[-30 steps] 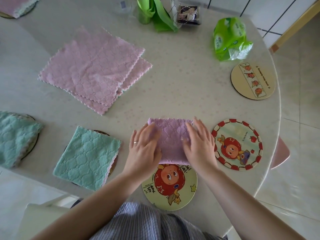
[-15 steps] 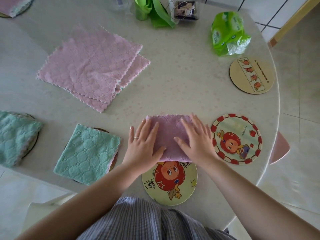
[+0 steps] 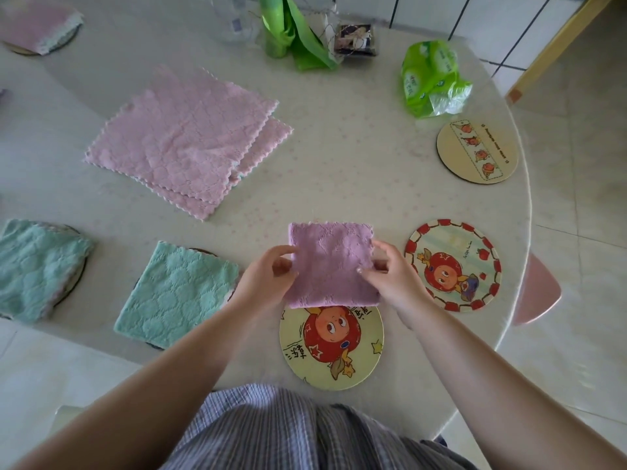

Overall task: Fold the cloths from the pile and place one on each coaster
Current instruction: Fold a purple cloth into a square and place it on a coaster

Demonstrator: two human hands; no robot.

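**Folded purple cloth held at both side edges above the near coaster**

The round pale table [image 3: 339, 171] carries everything, and places below are given relative to the folded purple cloth [image 3: 330, 264].

Far to its upper left lies the pile of pink cloths [image 3: 183, 140], two flat squares stacked slightly askew, corners pointing toward the table's far and near sides. To its left a folded teal cloth [image 3: 176, 293] covers a coaster almost entirely, set at a slant; further left a second teal cloth [image 3: 37, 269] rests on another coaster. At the far upper left a pink folded cloth [image 3: 37, 23] sits on its own coaster.

Directly below the purple cloth is the yellow coaster [image 3: 330, 347], its top rim overlapped by the cloth's near edge. Just to the right lies the red-bordered coaster [image 3: 453, 264], bare. Upper right, near the table rim, is the tan coaster [image 3: 476, 150], and beyond it a green packet [image 3: 432, 83].

The purple cloth is close to square, slightly longer toward and away from the person, its edges squared to them, scalloped edge farthest away. The left hand [image 3: 268, 276] pinches its left edge, thumb on top. The right hand [image 3: 390, 273] pinches its right edge, thumb on the cloth.
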